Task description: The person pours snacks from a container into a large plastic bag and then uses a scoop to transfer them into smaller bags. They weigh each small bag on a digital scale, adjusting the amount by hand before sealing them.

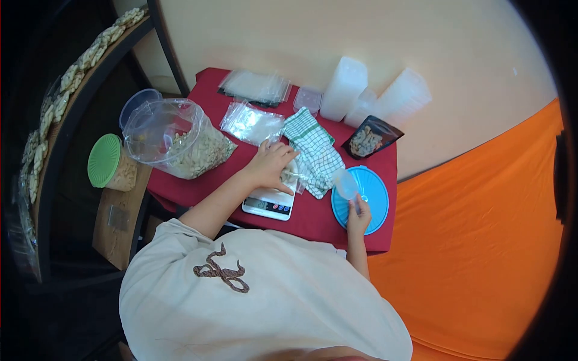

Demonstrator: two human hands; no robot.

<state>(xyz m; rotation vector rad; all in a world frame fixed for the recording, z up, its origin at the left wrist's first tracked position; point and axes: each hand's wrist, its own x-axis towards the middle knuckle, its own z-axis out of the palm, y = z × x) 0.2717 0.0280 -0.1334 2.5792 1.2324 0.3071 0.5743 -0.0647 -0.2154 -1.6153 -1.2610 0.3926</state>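
My left hand (274, 165) curves over a small clear bag (291, 174) on the white digital scale (265, 201), its fingers spread around the bag's sides. The scale's display is lit. In my right hand (359, 215) is a translucent plastic scoop (346, 185), held by its handle above the round blue lid (374, 201). A green and white checked cloth (314, 150) lies just beyond the scale. Left of my left arm, a large open clear bag (195, 147) holds pale pieces.
Empty clear bags (253, 122) and a further stack (256, 85) lie at the back of the red table (211, 85). Stacked plastic containers (345, 89) and a black pouch (368, 138) stand at back right. A green-lidded tub (105, 161) is at left, beside a shelf (96, 75).
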